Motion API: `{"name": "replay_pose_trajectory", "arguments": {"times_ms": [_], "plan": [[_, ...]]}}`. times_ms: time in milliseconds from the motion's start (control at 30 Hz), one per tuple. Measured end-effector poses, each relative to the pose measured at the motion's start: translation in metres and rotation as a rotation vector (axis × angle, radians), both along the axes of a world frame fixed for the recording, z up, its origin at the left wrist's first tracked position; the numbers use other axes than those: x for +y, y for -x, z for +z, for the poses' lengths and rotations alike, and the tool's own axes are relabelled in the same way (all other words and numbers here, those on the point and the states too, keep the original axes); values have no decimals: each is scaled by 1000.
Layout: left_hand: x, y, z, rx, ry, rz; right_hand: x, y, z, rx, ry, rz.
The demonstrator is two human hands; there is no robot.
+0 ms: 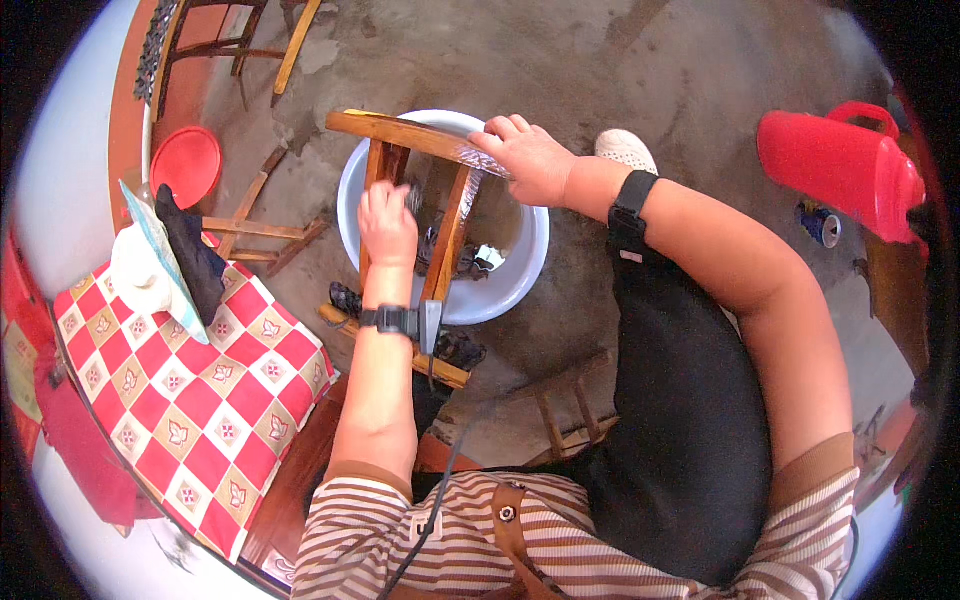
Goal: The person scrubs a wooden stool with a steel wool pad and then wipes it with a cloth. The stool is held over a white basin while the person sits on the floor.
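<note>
A wooden stool frame (450,232) is tilted over a pale round basin (536,259) of murky water. My right hand (529,161) grips the right end of its curved upper rail (405,135), where the wood looks wet and sudsy. Beside the left upright, my left hand (388,225) is closed around a dark wiry scrubber (413,196), mostly hidden by the fingers. Dark cloth or sediment shows inside the basin, unclear in the water. A second wooden bar (442,369) with dark bunched material (459,350) crosses below the basin's near rim.
At left, a checked cloth (225,390) covers a table, with a white hat (146,262) on it. Wooden folding legs (255,225) and a red plastic disc-shaped item (186,166) stand beyond. On the right are a red thermos flask (832,169) and a drink can (821,225).
</note>
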State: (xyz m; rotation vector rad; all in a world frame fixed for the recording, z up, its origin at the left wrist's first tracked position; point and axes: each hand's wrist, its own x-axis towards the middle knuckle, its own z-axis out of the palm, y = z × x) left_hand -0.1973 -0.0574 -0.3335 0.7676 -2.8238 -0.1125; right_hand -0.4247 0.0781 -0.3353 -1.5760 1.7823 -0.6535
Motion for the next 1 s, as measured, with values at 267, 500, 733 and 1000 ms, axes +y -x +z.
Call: {"name": "replay_pose_trajectory", "arguments": {"times_ms": [267, 500, 733, 1000], "plan": [[-2, -6, 6, -47, 113, -42, 0, -3, 1, 15, -34, -6], [-17, 38, -2, 50, 116, -31, 0, -3, 1, 6, -25, -10], [-6, -6, 21, 220, -113, 281, 0, -3, -4, 18, 12, -22], [-70, 64, 18, 329, -262, 337, 1, -1, 2, -35, -59, -3]]}}
